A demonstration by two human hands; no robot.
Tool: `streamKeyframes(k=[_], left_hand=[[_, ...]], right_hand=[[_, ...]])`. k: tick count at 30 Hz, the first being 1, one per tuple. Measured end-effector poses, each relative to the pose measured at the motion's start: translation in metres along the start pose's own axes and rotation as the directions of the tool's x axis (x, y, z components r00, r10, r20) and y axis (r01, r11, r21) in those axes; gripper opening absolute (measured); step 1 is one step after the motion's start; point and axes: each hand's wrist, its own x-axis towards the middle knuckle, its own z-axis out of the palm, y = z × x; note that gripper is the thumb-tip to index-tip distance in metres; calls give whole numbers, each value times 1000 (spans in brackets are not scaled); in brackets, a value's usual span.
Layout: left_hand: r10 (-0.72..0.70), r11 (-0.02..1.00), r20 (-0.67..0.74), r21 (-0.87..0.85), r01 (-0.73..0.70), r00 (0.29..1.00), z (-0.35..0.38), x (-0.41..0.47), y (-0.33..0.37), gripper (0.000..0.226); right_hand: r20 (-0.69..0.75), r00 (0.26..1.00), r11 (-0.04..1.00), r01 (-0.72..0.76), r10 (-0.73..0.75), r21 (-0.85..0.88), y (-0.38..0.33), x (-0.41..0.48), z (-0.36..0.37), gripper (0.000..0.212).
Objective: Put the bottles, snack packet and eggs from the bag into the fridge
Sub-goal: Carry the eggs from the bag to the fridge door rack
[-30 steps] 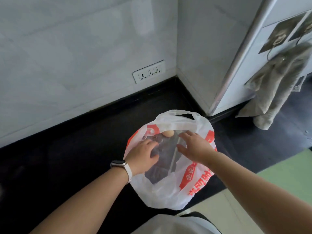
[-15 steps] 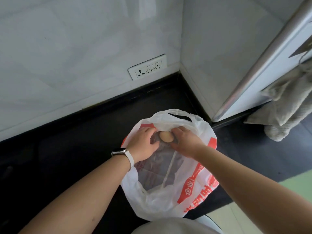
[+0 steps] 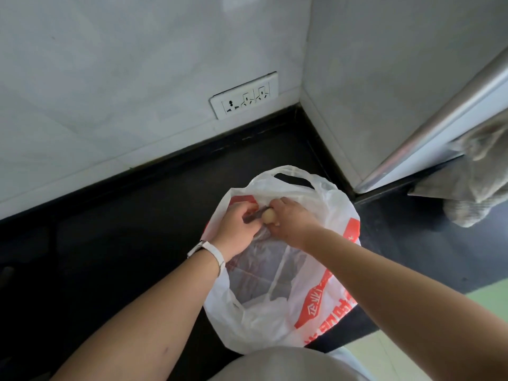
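A white plastic bag [image 3: 330,298] with red print lies open on the black surface. Both my hands reach into its mouth. My right hand [image 3: 294,218] curls its fingers round a pale brown egg [image 3: 268,215] at the bag's upper rim. My left hand [image 3: 236,229], a white watch strap on its wrist, pinches a dark fold of the clear inner wrap [image 3: 264,270] just left of the egg. What else lies inside the wrap is too dim to tell. No bottles or snack packet show.
The fridge door with its long silver handle [image 3: 428,133] stands at the right, with a grey towel [image 3: 478,182] hanging on it. A white wall socket [image 3: 244,96] sits low on the tiled wall behind. Pale green floor [image 3: 412,353] lies at the lower right.
Both hands moved up to the egg at the bag's rim. My right hand closed round the egg and my left hand took hold of the wrap beside it.
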Motion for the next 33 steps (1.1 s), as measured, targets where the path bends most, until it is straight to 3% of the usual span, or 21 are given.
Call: streamKeyframes(k=[5,7,11,15,19,33], left_hand=[[-63,975,-3,-214,61,998,1,-19,7,27],[-113,936,6,-334,109,994,-1,-34,14,24],[-140,733,78,-662,156,987,-1,-67,23,25],[-175,511,92,-842,170,980,1,-99,24,31],[-175,359,66,-925,126,982,2,-126,26,35],[-286,65,-105,-994,-90,953,-13,-216,-3,25]], right_hand=[[-38,990,964,-125,138,234,-9,-12,-4,33],[-59,989,939,-109,135,327,-14,-25,-8,33],[-115,993,867,27,35,497,-29,-58,-12,27],[-132,990,794,114,-43,598,-44,-91,-14,22],[-105,990,751,136,-89,646,-60,-119,-12,25],[-77,971,730,220,-225,647,-136,-190,29,32]])
